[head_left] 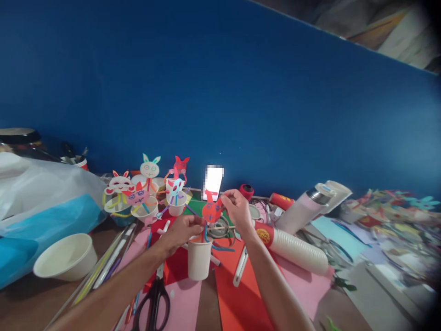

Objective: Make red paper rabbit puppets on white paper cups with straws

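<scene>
Here, right fingers (231, 196) pinch a long-eared red paper head (211, 214); left fingers (193, 221), hold unclear

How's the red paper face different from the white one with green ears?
The red face has a red ear showing; the white face has green-and-white ears. The red face is between the left hand and right hand; the white face stands back, away from them. Both have drawn eyes.

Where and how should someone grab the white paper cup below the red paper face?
Perhaps hold the white paper cup around its middle, from the near side: its curved wall shows uncovered there, while the left hand and blue pipe cleaner crowd the rim.
</scene>
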Action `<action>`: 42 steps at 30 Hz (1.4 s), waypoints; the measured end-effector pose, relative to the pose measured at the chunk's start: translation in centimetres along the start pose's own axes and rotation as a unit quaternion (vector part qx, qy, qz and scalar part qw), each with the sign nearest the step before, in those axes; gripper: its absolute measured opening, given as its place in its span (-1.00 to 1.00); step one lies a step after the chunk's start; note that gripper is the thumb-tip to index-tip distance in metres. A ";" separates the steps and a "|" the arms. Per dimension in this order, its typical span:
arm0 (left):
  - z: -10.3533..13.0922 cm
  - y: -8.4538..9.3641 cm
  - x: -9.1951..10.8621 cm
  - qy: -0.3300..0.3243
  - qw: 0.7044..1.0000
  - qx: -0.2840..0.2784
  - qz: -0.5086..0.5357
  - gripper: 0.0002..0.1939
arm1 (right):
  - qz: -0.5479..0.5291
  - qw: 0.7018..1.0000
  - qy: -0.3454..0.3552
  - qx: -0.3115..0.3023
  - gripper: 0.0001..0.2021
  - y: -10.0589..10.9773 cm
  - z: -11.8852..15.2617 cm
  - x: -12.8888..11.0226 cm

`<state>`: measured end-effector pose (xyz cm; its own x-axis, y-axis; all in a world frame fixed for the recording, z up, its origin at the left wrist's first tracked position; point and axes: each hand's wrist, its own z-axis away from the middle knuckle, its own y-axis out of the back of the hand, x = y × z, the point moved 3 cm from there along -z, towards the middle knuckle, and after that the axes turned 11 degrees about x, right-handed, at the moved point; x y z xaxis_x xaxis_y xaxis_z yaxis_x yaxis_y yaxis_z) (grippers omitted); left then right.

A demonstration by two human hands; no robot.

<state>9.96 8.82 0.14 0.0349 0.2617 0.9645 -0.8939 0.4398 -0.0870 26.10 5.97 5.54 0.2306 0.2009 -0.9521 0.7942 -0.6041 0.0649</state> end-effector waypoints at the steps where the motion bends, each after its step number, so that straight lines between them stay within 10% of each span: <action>1: 0.0 -0.1 0.0 0.004 1.000 -0.009 0.002 -0.79 | 0.004 1.000 0.006 0.000 -0.83 0.0 0.0 0.1; 42: 0.7 -0.3 1.2 -0.040 0.996 0.005 -0.077 -0.86 | 0.104 0.990 0.087 -0.028 -0.81 -0.8 1.0 0.5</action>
<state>9.93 8.38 1.54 0.1373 0.1218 0.9830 -0.8854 0.4601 0.0666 24.99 5.77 4.71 0.4813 0.2089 -0.8513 0.7483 -0.6037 0.2749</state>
